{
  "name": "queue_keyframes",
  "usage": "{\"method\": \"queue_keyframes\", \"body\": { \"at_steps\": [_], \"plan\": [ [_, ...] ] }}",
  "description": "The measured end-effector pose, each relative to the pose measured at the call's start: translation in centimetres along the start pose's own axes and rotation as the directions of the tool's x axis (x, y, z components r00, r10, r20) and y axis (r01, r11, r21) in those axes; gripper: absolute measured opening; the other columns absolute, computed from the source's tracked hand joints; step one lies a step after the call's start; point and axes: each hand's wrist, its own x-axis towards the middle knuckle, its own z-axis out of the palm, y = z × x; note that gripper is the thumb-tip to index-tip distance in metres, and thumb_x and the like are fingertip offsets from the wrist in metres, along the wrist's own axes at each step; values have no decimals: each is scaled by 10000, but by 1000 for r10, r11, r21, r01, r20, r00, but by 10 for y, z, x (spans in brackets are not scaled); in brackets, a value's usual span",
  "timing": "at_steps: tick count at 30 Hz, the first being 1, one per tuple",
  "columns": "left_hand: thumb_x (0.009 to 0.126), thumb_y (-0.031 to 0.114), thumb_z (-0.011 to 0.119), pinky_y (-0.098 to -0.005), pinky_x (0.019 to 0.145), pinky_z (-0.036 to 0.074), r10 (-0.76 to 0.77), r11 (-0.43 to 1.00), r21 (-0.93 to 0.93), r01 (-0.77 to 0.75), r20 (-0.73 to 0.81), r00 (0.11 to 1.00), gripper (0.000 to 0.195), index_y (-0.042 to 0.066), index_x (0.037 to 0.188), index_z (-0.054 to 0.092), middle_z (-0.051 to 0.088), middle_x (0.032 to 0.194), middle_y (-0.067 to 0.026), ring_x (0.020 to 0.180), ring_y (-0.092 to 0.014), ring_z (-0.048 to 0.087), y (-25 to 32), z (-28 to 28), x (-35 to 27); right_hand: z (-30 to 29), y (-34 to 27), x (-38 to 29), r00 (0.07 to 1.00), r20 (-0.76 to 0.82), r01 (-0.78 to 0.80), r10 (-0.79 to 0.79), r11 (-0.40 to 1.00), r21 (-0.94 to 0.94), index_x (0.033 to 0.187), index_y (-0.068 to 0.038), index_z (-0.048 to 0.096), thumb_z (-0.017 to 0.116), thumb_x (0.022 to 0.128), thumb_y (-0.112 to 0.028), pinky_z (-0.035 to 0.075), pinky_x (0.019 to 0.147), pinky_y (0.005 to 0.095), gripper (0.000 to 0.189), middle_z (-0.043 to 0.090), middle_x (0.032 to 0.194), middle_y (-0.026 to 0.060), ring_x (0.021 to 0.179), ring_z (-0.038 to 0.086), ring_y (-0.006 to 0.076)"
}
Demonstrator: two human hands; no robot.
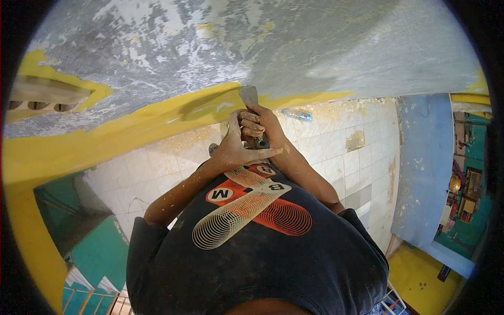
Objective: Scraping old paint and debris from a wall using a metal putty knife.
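My right hand (271, 122) grips a metal scraper (249, 94), its thumb lying along the blade and its fingers curled around the dark handle. The blade touches the wall, where yellow paint (212, 96) meets a scraped grey surface (157, 51). Against the right hand's curled fingers rests my left hand (232, 145), its thumb stretched across by the right wrist. The left fingertips are hidden behind the right hand, so whether they hold the scraper is unclear. Pale dust coats both hands.
Below lies a white tiled floor (330, 138), with a plastic bottle (297, 115) near the wall's foot and a broken tile patch (355, 141). A blue wall (423, 157) stands at the right. Ventilation openings (47, 96) sit in the wall at the left.
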Motion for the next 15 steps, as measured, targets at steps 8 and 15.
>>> {"method": "queue_keyframes", "body": {
  "at_steps": [8,15],
  "plan": [
    [544,390,880,-259,809,506,-34,998,-53,35,30,999,913,-20,1200,396,535,1018,-78,947,-150,568,30,-15,2,3,-1,3,997,11,78,-79,995,55,577,-134,369,404,971,-231,273,264,196,407,309,412,-22,272,260,79],
    [550,399,873,-245,731,526,50,998,-47,-49,10,999,874,-5,1176,417,551,990,-75,874,-126,589,29,-31,-1,26,7,-5,992,30,121,-120,992,-24,620,-122,392,391,965,-165,276,270,188,348,301,403,-23,271,262,76]
  ]
}}
